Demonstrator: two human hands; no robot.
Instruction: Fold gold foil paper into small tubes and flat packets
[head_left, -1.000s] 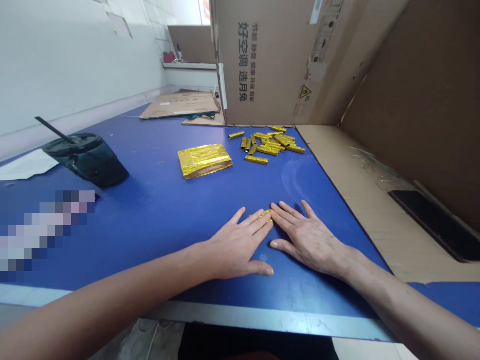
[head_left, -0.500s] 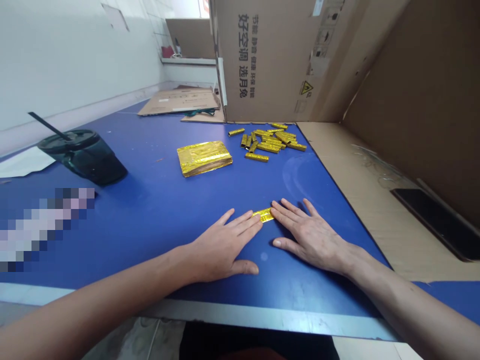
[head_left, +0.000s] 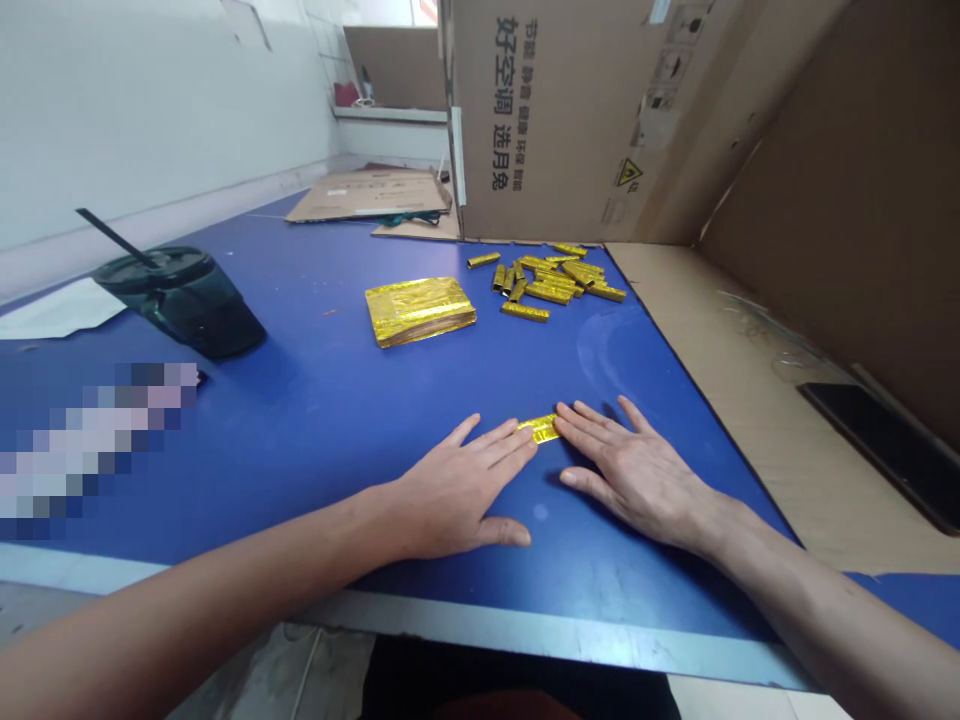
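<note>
A small strip of gold foil paper (head_left: 545, 429) lies flat on the blue table (head_left: 315, 420). The fingertips of my left hand (head_left: 461, 492) rest on its left end, fingers stretched and thumb apart. On its right end lie the fingertips of my right hand (head_left: 637, 470), also flat with the fingers spread. Both hands cover parts of the strip. Farther back sits a stack of gold foil sheets (head_left: 420, 308). To the right of that stack is a loose pile of several small folded gold pieces (head_left: 551, 285).
A dark tumbler with a straw (head_left: 202, 305) stands at the left, by white paper (head_left: 60, 310) and a pixelated item (head_left: 97, 440). Cardboard pieces (head_left: 367, 195) lie at the back. A large carton (head_left: 570, 120) rises behind, and a black phone-like object (head_left: 885, 450) lies at the right.
The whole view has shifted slightly, so the scene appears a little farther right. Both hands stay on the foil strip in the same pose.
</note>
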